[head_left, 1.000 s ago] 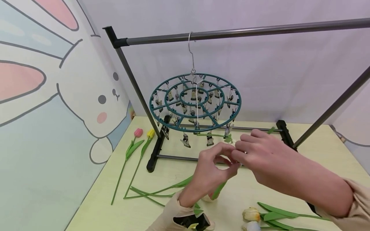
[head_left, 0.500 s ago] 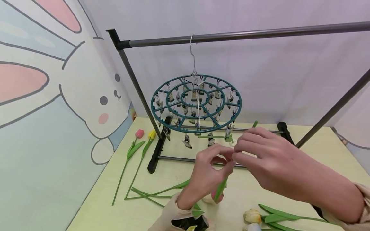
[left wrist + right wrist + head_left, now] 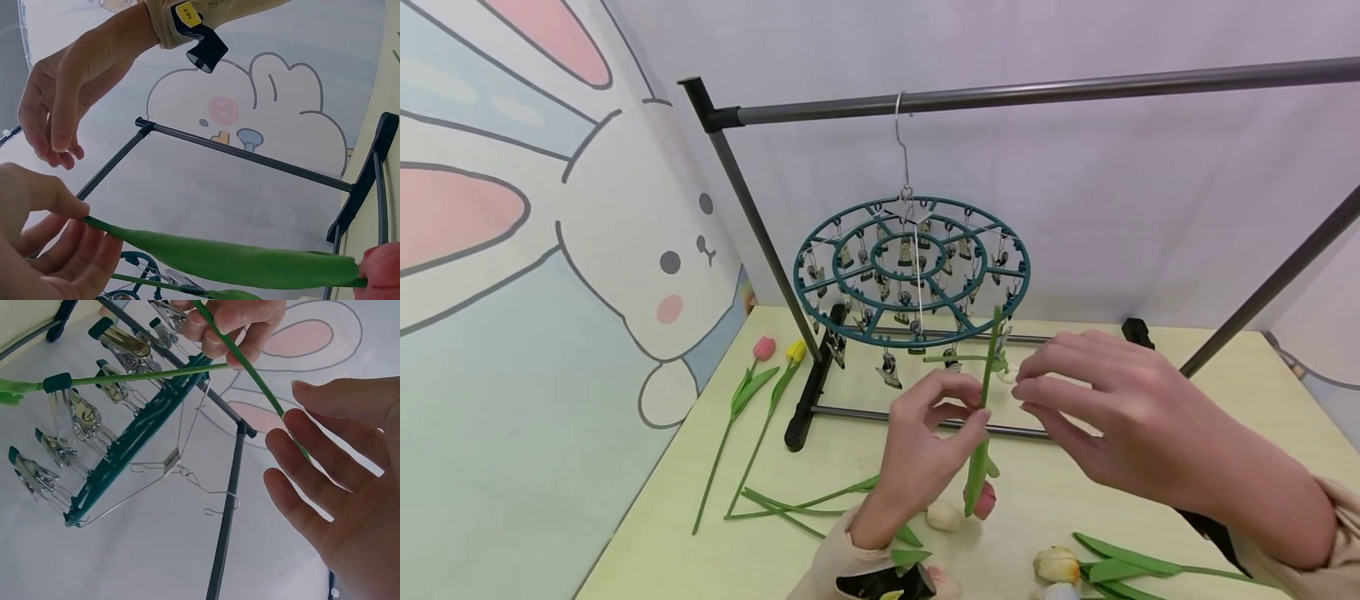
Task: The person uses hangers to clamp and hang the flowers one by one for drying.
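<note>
My left hand (image 3: 925, 442) pinches the green stem of a pink tulip (image 3: 982, 502) between thumb and fingers. The stem points up and the bloom hangs down; in the left wrist view its long leaf (image 3: 237, 259) stretches toward the bloom. Just to the right is my right hand (image 3: 1105, 400), fingers loosely bent and holding nothing. In the right wrist view its fingertips lie close to the stem (image 3: 253, 375); contact is hard to tell. Behind the hands hangs a round teal clip hanger (image 3: 895, 342). One of its clips (image 3: 57, 382) holds another flower's stem horizontally.
The hanger hooks over a dark metal rack's bar (image 3: 820, 108). A pink tulip (image 3: 764, 348) and a yellow tulip (image 3: 796, 352) lie at left on the table (image 3: 655, 533). Pale tulips (image 3: 1057, 565) lie front right. More stems (image 3: 797, 506) and a cream bloom (image 3: 944, 515) lie near my left forearm.
My hands, together before, are now apart. The stem's upper end has swung left to near upright, out from behind my right hand. My left hand has shifted slightly left with the tulip.
</note>
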The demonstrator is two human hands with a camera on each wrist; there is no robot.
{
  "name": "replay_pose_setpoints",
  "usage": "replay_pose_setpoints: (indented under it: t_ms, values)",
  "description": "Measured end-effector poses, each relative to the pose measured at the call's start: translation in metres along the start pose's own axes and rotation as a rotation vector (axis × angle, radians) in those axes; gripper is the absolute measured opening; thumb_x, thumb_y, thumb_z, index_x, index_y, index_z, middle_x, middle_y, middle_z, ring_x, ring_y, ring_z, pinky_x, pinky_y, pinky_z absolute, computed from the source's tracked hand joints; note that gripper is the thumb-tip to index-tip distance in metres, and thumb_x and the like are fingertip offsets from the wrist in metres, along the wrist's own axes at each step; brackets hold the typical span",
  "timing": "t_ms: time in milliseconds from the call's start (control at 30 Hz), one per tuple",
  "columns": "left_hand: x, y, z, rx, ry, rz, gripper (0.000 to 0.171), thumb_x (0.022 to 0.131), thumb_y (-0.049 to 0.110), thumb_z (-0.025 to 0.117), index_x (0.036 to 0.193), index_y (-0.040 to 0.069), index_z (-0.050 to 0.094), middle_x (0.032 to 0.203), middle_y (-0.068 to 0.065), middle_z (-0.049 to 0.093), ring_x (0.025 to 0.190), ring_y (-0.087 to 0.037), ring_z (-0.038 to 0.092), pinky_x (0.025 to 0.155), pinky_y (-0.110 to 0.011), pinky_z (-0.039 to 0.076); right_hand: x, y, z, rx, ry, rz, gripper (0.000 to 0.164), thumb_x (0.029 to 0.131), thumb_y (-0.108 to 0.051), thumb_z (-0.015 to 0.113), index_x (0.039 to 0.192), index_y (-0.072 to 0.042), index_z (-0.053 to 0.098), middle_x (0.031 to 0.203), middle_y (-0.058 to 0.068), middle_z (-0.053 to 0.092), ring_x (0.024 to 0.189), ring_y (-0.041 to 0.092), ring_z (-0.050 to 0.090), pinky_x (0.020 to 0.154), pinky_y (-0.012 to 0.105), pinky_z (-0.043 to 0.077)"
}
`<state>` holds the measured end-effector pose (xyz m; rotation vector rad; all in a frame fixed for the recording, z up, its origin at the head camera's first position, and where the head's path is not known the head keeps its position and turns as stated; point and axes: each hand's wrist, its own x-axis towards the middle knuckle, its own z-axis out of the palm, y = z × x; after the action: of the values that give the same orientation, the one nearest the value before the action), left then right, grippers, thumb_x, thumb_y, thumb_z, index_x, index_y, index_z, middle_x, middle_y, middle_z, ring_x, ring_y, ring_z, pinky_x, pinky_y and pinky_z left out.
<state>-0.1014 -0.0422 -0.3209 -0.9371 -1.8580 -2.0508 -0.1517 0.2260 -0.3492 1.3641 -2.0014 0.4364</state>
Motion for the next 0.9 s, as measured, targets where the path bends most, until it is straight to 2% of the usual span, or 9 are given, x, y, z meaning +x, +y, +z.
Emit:
replay_pose_setpoints:
  t_ms: [33, 67, 200, 233, 333, 533, 633, 767, 900]
  values:
    - [-0.001, 0.000, -0.001, -0.009, 0.011, -0.017, 0.020, 0.083, -0.008, 0.064, 0.099, 0.003, 0.061, 0.096, -0.011, 0.060, 0.085, -0.028, 0.059, 0.075, -0.034, 0.057, 0.019, -0.012, -0.012, -0.002, -0.007, 0.024, 0.041, 0.074, -0.024, 0.081, 0.113, -0.024, 0.068, 0.117, -0.002, 0.062, 0.106, 0.023, 0.060, 0.095, 0.049, 0.045]
    - [-0.001, 0.001, -0.001, -0.013, 0.020, -0.027, 0.020, 0.082, -0.008, 0.065, 0.099, 0.003, 0.061, 0.096, -0.011, 0.060, 0.085, -0.028, 0.059, 0.075, -0.035, 0.057, 0.013, -0.008, -0.010, -0.006, -0.029, 0.058, 0.046, 0.073, -0.025, 0.081, 0.116, -0.027, 0.066, 0.120, -0.004, 0.061, 0.107, 0.021, 0.059, 0.093, 0.049, 0.046]
    - [-0.002, 0.002, -0.005, -0.024, 0.046, -0.053, 0.020, 0.082, -0.010, 0.064, 0.098, 0.001, 0.060, 0.098, -0.013, 0.060, 0.085, -0.027, 0.060, 0.076, -0.036, 0.057, 0.083, -0.051, -0.043, 0.001, -0.014, 0.123, 0.017, 0.089, -0.030, 0.065, 0.105, -0.025, 0.069, 0.106, -0.006, 0.064, 0.090, 0.015, 0.063, 0.069, 0.033, 0.053]
    - [-0.002, 0.003, -0.005, -0.028, 0.050, -0.060, 0.021, 0.082, -0.010, 0.064, 0.099, 0.001, 0.060, 0.098, -0.013, 0.060, 0.085, -0.026, 0.060, 0.076, -0.036, 0.057, 0.095, -0.059, -0.047, -0.003, -0.007, 0.130, 0.016, 0.093, -0.032, 0.058, 0.099, -0.022, 0.069, 0.101, -0.005, 0.064, 0.085, 0.014, 0.063, 0.064, 0.029, 0.053]
    - [-0.003, 0.003, -0.007, -0.039, 0.063, -0.078, 0.020, 0.082, -0.010, 0.064, 0.099, 0.000, 0.060, 0.099, -0.013, 0.060, 0.085, -0.025, 0.061, 0.077, -0.037, 0.057, 0.115, -0.072, -0.051, -0.004, 0.007, 0.160, 0.036, 0.098, -0.036, 0.043, 0.087, -0.013, 0.069, 0.091, 0.000, 0.064, 0.076, 0.015, 0.063, 0.060, 0.022, 0.051]
    - [-0.004, 0.002, -0.010, -0.063, 0.083, -0.095, 0.019, 0.084, -0.007, 0.065, 0.101, -0.001, 0.058, 0.100, -0.014, 0.059, 0.086, -0.026, 0.062, 0.079, -0.037, 0.056, 0.111, -0.069, -0.042, 0.038, -0.015, 0.249, 0.034, 0.098, -0.035, 0.044, 0.090, -0.013, 0.068, 0.094, -0.003, 0.064, 0.079, 0.013, 0.063, 0.063, 0.020, 0.050]
    - [-0.004, 0.001, -0.012, -0.067, 0.106, -0.099, 0.019, 0.085, -0.006, 0.065, 0.101, -0.001, 0.058, 0.100, -0.014, 0.057, 0.087, -0.026, 0.062, 0.079, -0.038, 0.056, 0.105, -0.065, -0.033, 0.081, -0.020, 0.286, 0.008, 0.088, -0.020, 0.066, 0.092, -0.014, 0.068, 0.095, -0.005, 0.065, 0.080, 0.012, 0.063, 0.066, 0.018, 0.049]
    - [-0.004, 0.001, -0.015, -0.061, 0.143, -0.104, 0.018, 0.085, -0.005, 0.065, 0.101, -0.003, 0.057, 0.097, -0.015, 0.056, 0.090, -0.027, 0.061, 0.079, -0.038, 0.056, 0.101, -0.061, -0.022, 0.121, -0.045, 0.345, 0.031, 0.067, 0.003, 0.077, 0.092, -0.014, 0.068, 0.091, -0.008, 0.064, 0.077, 0.007, 0.059, 0.065, 0.015, 0.047]
    - [-0.004, 0.001, -0.018, -0.065, 0.164, -0.099, 0.017, 0.086, -0.004, 0.064, 0.101, -0.004, 0.057, 0.096, -0.015, 0.056, 0.093, -0.033, 0.059, 0.079, -0.039, 0.056, 0.098, -0.060, -0.011, 0.134, -0.054, 0.410, 0.031, 0.068, 0.004, 0.077, 0.093, -0.012, 0.068, 0.089, -0.008, 0.064, 0.073, 0.004, 0.058, 0.059, 0.017, 0.048]
